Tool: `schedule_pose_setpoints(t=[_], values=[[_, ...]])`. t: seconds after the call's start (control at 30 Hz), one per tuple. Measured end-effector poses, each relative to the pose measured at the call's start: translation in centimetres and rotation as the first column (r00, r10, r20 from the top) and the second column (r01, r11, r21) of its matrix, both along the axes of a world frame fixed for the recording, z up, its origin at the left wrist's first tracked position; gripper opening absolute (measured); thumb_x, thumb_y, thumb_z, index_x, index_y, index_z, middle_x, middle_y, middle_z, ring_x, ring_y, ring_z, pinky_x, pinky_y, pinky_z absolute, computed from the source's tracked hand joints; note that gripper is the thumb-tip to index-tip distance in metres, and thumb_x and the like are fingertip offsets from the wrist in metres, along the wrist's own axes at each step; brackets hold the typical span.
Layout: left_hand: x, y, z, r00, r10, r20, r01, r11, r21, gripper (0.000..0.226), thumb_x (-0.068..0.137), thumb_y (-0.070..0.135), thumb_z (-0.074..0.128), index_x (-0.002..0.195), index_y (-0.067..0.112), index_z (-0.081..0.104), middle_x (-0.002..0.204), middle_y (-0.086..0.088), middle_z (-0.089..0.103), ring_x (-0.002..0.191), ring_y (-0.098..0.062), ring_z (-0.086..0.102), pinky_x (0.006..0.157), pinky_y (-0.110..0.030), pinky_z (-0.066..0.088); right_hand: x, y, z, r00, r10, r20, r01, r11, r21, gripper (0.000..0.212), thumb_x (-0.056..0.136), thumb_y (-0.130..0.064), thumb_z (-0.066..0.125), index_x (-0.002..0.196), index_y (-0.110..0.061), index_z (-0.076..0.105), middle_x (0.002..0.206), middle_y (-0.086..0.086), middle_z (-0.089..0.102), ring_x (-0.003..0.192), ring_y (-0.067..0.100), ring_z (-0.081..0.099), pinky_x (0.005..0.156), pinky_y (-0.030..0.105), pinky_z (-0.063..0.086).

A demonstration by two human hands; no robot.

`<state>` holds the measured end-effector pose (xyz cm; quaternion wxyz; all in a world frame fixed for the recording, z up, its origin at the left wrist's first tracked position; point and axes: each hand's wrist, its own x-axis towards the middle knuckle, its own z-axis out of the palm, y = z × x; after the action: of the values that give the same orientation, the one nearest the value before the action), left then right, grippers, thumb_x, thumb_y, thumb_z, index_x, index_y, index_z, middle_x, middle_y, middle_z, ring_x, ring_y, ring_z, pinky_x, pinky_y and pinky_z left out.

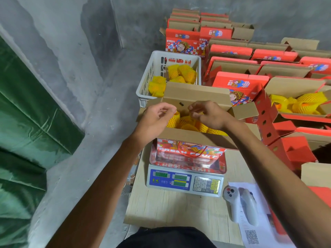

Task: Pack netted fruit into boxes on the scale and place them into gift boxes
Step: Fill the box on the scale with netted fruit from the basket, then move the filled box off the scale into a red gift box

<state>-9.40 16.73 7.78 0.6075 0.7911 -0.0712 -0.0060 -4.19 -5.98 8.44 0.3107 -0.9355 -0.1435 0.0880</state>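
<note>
Head view: at the near right of the surface (179,208) lies a white controller (238,203) on a sheet of paper; behind it the scale (184,181) bears your open box (195,136), largely filled with netted fruit (189,122). Your left hand (157,115) pinches one net; your right hand (207,113) hovers, fingers curled, apparently holding nothing. Beyond, a white basket (157,68) holds more fruit; most gift boxes (240,85) right look unfilled.

A gift box (189,149) sits on the scale (185,181), with netted fruit (186,122) in it. Both hands are over the box, the left hand (155,119) on the left and the right hand (207,113) on the right. Behind it stands a basket (157,68) holding more fruit. More gift boxes (259,68) lie to the right. A controller (234,203) lies right of the scale.
</note>
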Motion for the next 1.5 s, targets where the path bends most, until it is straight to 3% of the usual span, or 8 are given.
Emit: schedule_pose_setpoints(t=[0.33, 0.5, 0.63, 0.77, 0.9, 1.03, 1.13, 1.5], values=[[-1.0, -2.3, 0.2, 0.956, -0.281, -0.084, 0.293, 0.934, 0.204, 0.021, 0.098, 0.040, 0.067, 0.112, 0.026, 0.072, 0.108, 0.015, 0.071, 0.108, -0.002, 0.065, 0.097, -0.029, 0.052, 3.6, -2.6, 0.7, 0.948, 0.027, 0.316, 0.101, 0.919, -0.381, 0.057, 0.091, -0.030, 0.069, 0.144, -0.012, 0.054, 0.150, 0.011, 0.053, 0.139, 0.030, 0.047, 0.115, 0.038, 0.034], [-2.2, -4.6, 0.4, 0.910, -0.398, -0.112, 0.370, 0.662, 0.652, 0.079, 0.061, 0.089, 0.066, 0.126, 0.045, 0.057, 0.127, 0.028, 0.059, 0.114, 0.002, 0.056, 0.092, -0.036, 0.051, 5.5, -3.5, -1.0, 0.960, -0.073, 0.270, 0.196, 0.864, -0.463, 0.086, 0.092, -0.065, 0.057, 0.158, -0.016, 0.029, 0.166, 0.009, 0.025, 0.153, 0.027, 0.021, 0.124, 0.045, 0.015], [-2.2, -5.6, 0.1, 0.892, -0.450, -0.043, 0.317, 0.556, 0.769, 0.062, 0.083, 0.059, 0.074, 0.137, 0.037, 0.053, 0.140, 0.015, 0.056, 0.126, -0.013, 0.053, 0.097, -0.039, 0.049, 7.4, -4.0, -1.4, 0.951, -0.198, 0.237, 0.287, 0.850, -0.441, 0.102, 0.088, -0.085, 0.033, 0.160, -0.014, 0.021, 0.168, 0.009, 0.023, 0.156, 0.027, 0.013, 0.126, 0.052, 0.006], [-2.5, -5.9, 0.3, 0.897, -0.434, 0.081, 0.196, 0.557, 0.807, 0.040, 0.096, 0.032, 0.065, 0.136, 0.038, 0.058, 0.138, 0.016, 0.062, 0.121, -0.016, 0.059, 0.082, -0.031, 0.040, 8.9, -4.1, -1.8, 0.963, -0.205, 0.177, 0.266, 0.834, -0.483, 0.102, 0.089, -0.086, 0.024, 0.159, -0.011, 0.024, 0.163, 0.013, 0.032, 0.153, 0.031, 0.021, 0.124, 0.056, 0.004], [-2.7, -6.1, 1.0, 0.902, -0.422, 0.094, 0.151, 0.513, 0.845, 0.043, 0.098, 0.026, 0.060, 0.137, 0.042, 0.059, 0.126, 0.008, 0.071, 0.109, -0.024, 0.066, 0.082, -0.037, 0.047, 9.0, -3.8, -1.1, 0.929, -0.183, 0.321, 0.334, 0.786, -0.521, 0.091, 0.088, -0.083, 0.037, 0.141, -0.009, 0.048, 0.140, 0.022, 0.050, 0.133, 0.039, 0.043, 0.117, 0.053, 0.025], [-2.5, -6.3, 1.7, 0.898, -0.418, 0.136, 0.088, 0.474, 0.876, 0.044, 0.100, 0.027, 0.058, 0.140, 0.045, 0.057, 0.116, -0.003, 0.073, 0.104, -0.031, 0.066, 0.079, -0.037, 0.040, 8.6, -4.5, 1.8, 0.911, -0.102, 0.400, 0.283, 0.860, -0.426, 0.059, 0.096, -0.066, 0.052, 0.115, -0.012, 0.065, 0.116, 0.013, 0.057, 0.104, 0.035, 0.060, 0.081, 0.044, 0.050], [-2.6, -6.6, 2.3, 0.900, -0.406, 0.159, 0.055, 0.468, 0.882, 0.046, 0.100, 0.025, 0.058, 0.141, 0.045, 0.056, 0.117, -0.005, 0.072, 0.108, -0.033, 0.064, 0.085, -0.039, 0.042, 7.4, -5.1, 3.2, 0.906, 0.017, 0.422, 0.185, 0.882, -0.433, 0.044, 0.099, -0.058, 0.053, 0.088, -0.015, 0.057, 0.099, 0.006, 0.055, 0.088, 0.031, 0.061, 0.062, 0.039, 0.044], [-3.3, -10.0, 6.5, 0.818, -0.469, 0.332, -0.056, 0.510, 0.858, 0.053, 0.099, 0.020, 0.055, 0.143, 0.050, 0.050, 0.116, -0.005, 0.068, 0.109, -0.033, 0.060, 0.086, -0.039, 0.036, 3.5, -8.3, 9.5, 0.768, 0.131, 0.627, 0.278, 0.814, -0.511, 0.040, 0.103, -0.050, 0.050, 0.105, -0.018, 0.073, 0.113, 0.004, 0.063, 0.092, 0.032, 0.065, 0.059, 0.033, 0.038]])
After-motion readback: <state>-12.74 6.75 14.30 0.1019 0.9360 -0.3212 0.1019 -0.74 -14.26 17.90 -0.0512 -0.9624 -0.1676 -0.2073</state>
